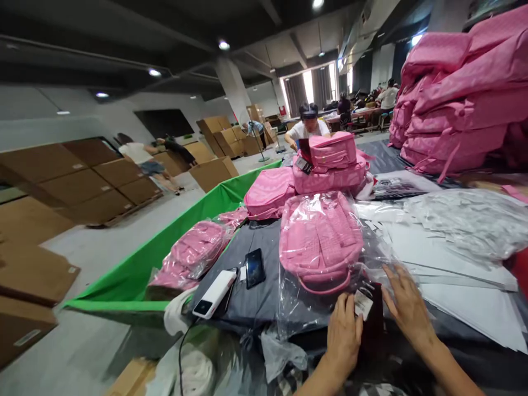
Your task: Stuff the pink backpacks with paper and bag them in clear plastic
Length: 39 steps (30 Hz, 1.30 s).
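Note:
A pink backpack [319, 236] in a clear plastic bag [301, 311] lies on the dark table cover, its top handle towards me. At the bag's near right corner is a dark red hang tag [374, 316] with a white barcode label [363, 303]. My left hand [345, 333] has its fingers bent and pressed together at the tag's left edge, closed on it. To the right of the tag, my right hand [406, 305] is open, its fingers spread over the bag's plastic edge.
Further pink backpacks [330, 157] are stacked ahead, with a taller pile [462, 104] at right. White sheets [454, 264] and plastic bags [474, 217] lie right. A phone [254, 268] and white power bank [215, 294] lie left, beside a green-edged bin [136, 269]. A person [307, 126] works opposite.

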{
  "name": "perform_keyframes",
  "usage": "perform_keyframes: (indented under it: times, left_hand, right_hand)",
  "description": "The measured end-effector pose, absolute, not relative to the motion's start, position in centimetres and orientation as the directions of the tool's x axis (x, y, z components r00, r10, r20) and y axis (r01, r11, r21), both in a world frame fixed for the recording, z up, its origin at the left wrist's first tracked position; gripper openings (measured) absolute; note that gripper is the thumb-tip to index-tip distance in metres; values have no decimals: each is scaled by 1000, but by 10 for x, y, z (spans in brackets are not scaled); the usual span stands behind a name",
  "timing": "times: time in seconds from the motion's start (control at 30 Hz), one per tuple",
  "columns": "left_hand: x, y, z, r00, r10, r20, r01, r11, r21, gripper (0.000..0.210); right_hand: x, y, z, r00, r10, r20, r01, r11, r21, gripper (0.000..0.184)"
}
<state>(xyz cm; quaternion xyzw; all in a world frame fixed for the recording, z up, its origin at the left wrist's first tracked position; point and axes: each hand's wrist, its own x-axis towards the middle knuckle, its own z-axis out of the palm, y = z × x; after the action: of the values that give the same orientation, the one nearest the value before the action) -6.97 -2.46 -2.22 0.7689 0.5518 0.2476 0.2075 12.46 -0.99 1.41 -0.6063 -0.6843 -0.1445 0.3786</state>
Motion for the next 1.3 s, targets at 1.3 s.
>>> perform_keyframes:
  times: [1.3]
  left_hand:
    - [-44, -4, 43, 577, 812, -88, 804, -546, 235, 20]
  right_hand:
    - [135, -59, -13, 140, 983, 123, 589, 18, -808, 42]
